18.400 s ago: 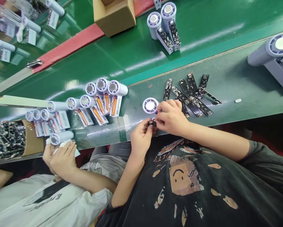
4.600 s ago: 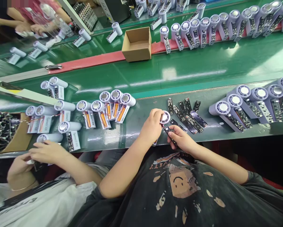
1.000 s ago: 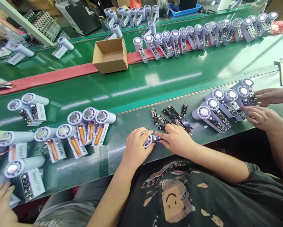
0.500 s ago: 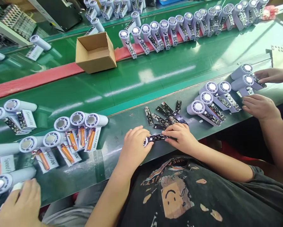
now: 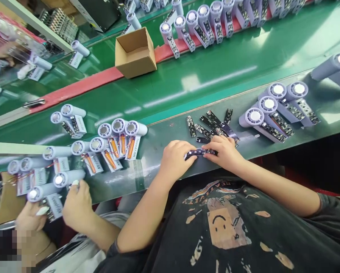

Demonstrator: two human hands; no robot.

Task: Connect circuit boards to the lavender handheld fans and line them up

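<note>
Green bench point(image 5: 170, 131): PCB point(image 5: 200, 153) lengthwise along edge, between L hand point(image 5: 177, 157), R hand point(image 5: 223, 153).

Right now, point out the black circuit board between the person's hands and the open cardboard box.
Black circuit board point(image 5: 200, 152): head view, on its middle.
Open cardboard box point(image 5: 136, 64): head view, on its outer front wall.

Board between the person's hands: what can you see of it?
The long narrow black circuit board lies lengthwise across the front of the green bench mat, roughly level. Its surface looks glossy, dotted with small components and pale marks too small to read. The left hand covers one end and the right hand has fingers over the other, so both ends are partly hidden. Whether it touches the mat cannot be told. Similar black boards lie loosely just beyond it.
</note>
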